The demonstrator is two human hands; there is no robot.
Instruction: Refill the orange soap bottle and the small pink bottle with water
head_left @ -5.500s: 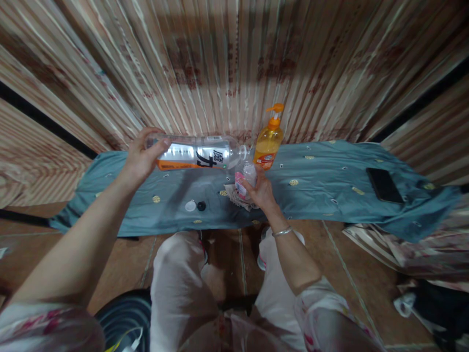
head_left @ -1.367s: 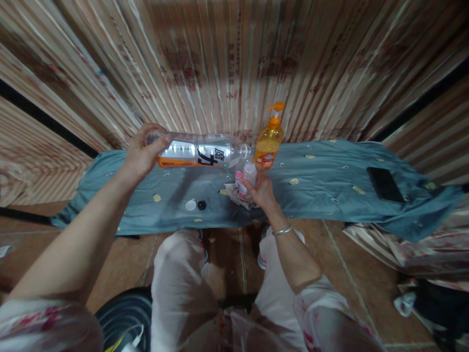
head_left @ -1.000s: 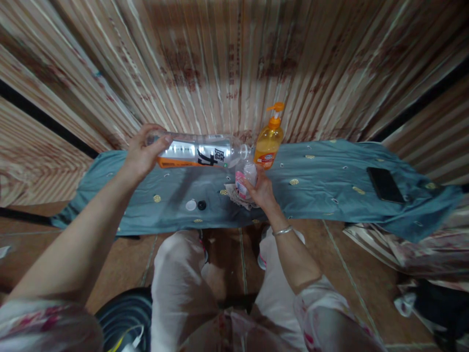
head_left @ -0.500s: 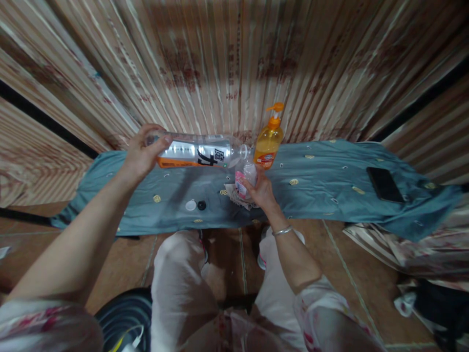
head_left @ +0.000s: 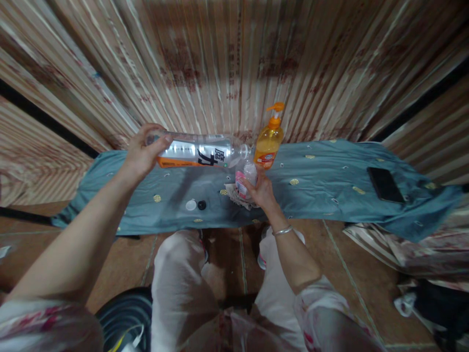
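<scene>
My left hand (head_left: 148, 149) is closed around the base of a large clear plastic bottle (head_left: 198, 150) with a silver and orange label. The bottle lies nearly level in the air, its open mouth pointing right. Just below that mouth stands a small clear bottle (head_left: 245, 181) with a pink label, gripped by my right hand (head_left: 262, 188). A crumpled cloth (head_left: 244, 201) sits under the small bottle. Whether liquid runs between the two necks I cannot make out. A white disc-shaped cap (head_left: 190, 205) and a black cap (head_left: 201, 205) lie on the cloth-covered bench to the left.
An orange pump bottle (head_left: 269, 144) stands right behind the small bottle. A black phone (head_left: 385, 185) lies at the right on the teal-covered bench (head_left: 322, 186). Striped curtains (head_left: 205, 63) hang behind. A round black ribbed object (head_left: 124, 313) is on the tiled floor.
</scene>
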